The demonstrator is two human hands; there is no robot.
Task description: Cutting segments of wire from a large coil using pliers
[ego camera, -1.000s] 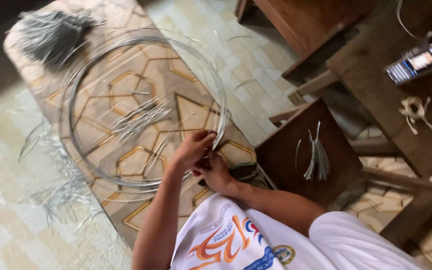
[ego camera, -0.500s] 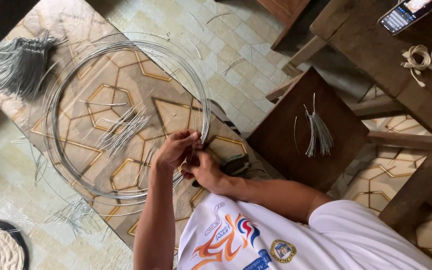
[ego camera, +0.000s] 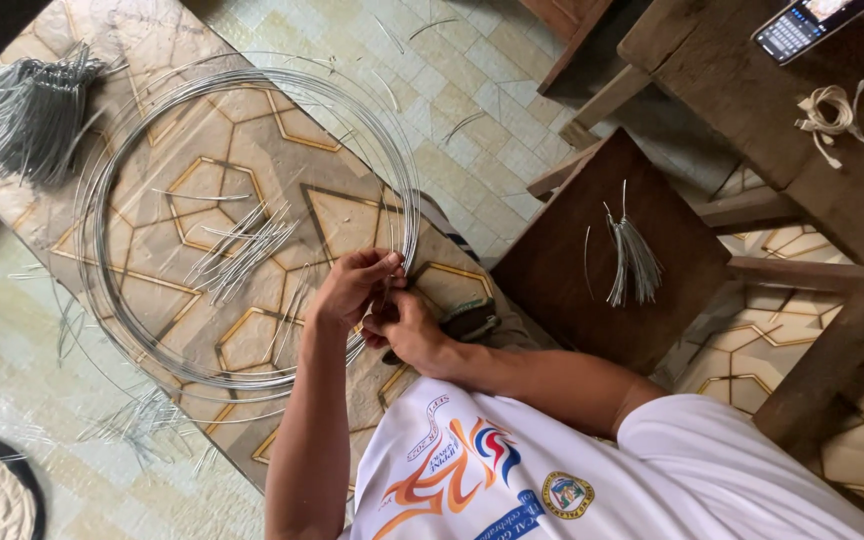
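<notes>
Pale tiled floor [ego camera: 472, 100] surrounds a low bench [ego camera: 252, 150] with a geometric gold-lined top, where a large coil of steel wire [ego camera: 152, 330] lies. At its near edge, the left hand [ego camera: 352, 285] and right hand [ego camera: 412, 330] meet, both closed, fingers pinching the wire strands. What sits between the fingertips is hidden. Beside them, a dark wooden stool [ego camera: 562, 270] carries a small bundle of cut wires [ego camera: 632, 260].

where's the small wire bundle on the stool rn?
Head view, right of centre: the small wire bundle lies on the dark wooden stool, right of both hands.
</notes>
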